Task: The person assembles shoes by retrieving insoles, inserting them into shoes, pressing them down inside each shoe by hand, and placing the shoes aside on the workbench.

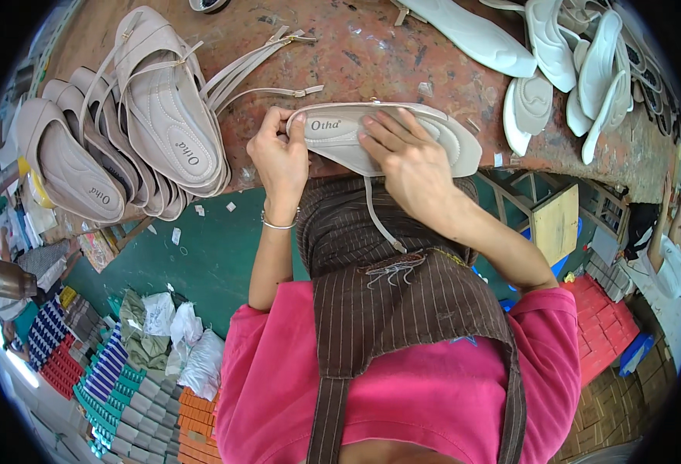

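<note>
A beige sandal [377,138] lies sideways at the table's near edge, its padded insole facing up and its toe pointing right. Around its heel end my left hand [280,158] is closed, thumb on the insole and fingers at the back. My right hand [412,158] lies on the insole's middle with fingers stretched flat; its thumb is hidden. A thin ankle strap [382,216] with a small buckle hangs from the sandal over my striped apron [410,309].
Stacked beige closed-toe sandals [174,116] stand at the left, their loose straps [251,73] spreading across the worn reddish table [340,58]. White insole-shaped pieces [545,46] are piled at the far right. A wooden stool [556,224] stands below the table's right side.
</note>
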Demonstrator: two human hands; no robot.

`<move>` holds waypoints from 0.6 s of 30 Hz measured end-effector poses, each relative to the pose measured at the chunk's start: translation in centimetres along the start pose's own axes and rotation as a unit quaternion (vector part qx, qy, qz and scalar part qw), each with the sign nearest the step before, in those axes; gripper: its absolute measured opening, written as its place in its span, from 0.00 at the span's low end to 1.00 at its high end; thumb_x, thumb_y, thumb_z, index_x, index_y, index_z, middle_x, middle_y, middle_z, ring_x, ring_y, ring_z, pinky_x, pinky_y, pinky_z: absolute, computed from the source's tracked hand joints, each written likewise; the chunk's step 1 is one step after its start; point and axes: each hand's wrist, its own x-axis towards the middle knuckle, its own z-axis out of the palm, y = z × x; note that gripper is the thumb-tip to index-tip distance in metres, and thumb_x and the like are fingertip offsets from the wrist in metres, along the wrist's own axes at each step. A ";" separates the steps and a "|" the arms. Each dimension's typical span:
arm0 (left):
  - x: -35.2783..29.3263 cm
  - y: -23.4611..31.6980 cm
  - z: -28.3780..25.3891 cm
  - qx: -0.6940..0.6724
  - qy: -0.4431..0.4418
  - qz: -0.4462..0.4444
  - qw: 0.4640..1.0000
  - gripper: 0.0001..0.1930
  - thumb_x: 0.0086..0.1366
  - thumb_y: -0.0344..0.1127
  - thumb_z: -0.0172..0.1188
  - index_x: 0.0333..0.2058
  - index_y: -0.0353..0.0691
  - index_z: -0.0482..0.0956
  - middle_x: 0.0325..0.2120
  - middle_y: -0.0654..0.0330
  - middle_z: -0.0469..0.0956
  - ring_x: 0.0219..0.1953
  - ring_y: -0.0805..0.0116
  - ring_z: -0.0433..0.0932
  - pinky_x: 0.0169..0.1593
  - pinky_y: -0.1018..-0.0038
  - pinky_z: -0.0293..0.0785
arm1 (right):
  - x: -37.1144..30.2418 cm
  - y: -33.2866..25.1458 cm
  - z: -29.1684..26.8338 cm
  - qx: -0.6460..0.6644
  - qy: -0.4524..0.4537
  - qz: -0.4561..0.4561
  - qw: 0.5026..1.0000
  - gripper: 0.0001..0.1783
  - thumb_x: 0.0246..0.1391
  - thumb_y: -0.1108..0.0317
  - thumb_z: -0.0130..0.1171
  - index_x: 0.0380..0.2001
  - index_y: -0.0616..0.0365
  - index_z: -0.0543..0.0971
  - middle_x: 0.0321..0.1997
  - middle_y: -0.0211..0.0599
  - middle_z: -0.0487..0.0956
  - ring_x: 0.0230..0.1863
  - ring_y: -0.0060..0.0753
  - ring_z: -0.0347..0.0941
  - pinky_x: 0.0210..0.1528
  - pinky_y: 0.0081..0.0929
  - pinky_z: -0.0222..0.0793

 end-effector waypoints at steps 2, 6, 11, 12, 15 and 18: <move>-0.2 0.2 0.0 0.035 0.000 0.029 0.999 0.06 0.65 0.31 0.60 0.30 0.34 0.77 0.14 0.59 0.73 0.15 0.74 0.72 0.21 0.70 0.67 | -0.4 0.2 -0.7 -0.034 0.014 0.015 0.999 0.19 0.44 0.71 0.56 0.42 0.65 0.83 0.52 0.50 0.80 0.59 0.44 0.74 0.70 0.38 0.58; -3.4 1.6 0.6 0.059 -0.060 0.000 0.996 0.09 0.65 0.33 0.60 0.27 0.35 0.74 0.13 0.54 0.73 0.15 0.66 0.74 0.22 0.66 0.67 | 1.0 3.2 -2.2 -0.098 0.181 0.132 0.970 0.19 0.41 0.69 0.61 0.40 0.61 0.84 0.47 0.47 0.81 0.54 0.44 0.76 0.67 0.38 0.59; -9.6 4.6 3.3 0.190 -0.223 0.131 0.947 0.14 0.63 0.40 0.62 0.24 0.38 0.71 0.14 0.54 0.75 0.19 0.50 0.77 0.24 0.59 0.71 | 2.5 8.4 -4.6 0.058 0.218 0.335 0.915 0.17 0.49 0.68 0.66 0.44 0.57 0.82 0.42 0.43 0.81 0.42 0.44 0.78 0.53 0.34 0.71; -10.2 4.9 3.7 0.222 -0.231 0.160 0.934 0.12 0.61 0.39 0.64 0.25 0.40 0.74 0.23 0.57 0.80 0.26 0.56 0.80 0.26 0.61 0.72 | 1.6 8.3 -4.8 0.206 0.202 0.318 0.903 0.16 0.45 0.71 0.64 0.41 0.58 0.83 0.42 0.43 0.81 0.43 0.45 0.78 0.52 0.33 0.72; -11.5 5.7 4.9 0.181 -0.144 0.339 0.912 0.10 0.56 0.40 0.68 0.28 0.41 0.80 0.31 0.59 0.80 0.35 0.60 0.79 0.31 0.67 0.74 | -2.6 5.2 -5.0 0.177 0.180 0.139 0.958 0.09 0.38 0.80 0.62 0.27 0.60 0.77 0.47 0.46 0.79 0.47 0.50 0.79 0.51 0.37 0.74; -12.1 5.3 5.6 0.241 -0.228 0.375 0.866 0.23 0.52 0.37 0.67 0.46 0.32 0.79 0.48 0.46 0.74 0.58 0.46 0.68 0.63 0.46 0.59 | -5.5 0.9 -3.3 0.052 0.074 0.127 0.988 0.14 0.40 0.78 0.57 0.36 0.61 0.74 0.54 0.47 0.77 0.60 0.51 0.71 0.72 0.58 0.46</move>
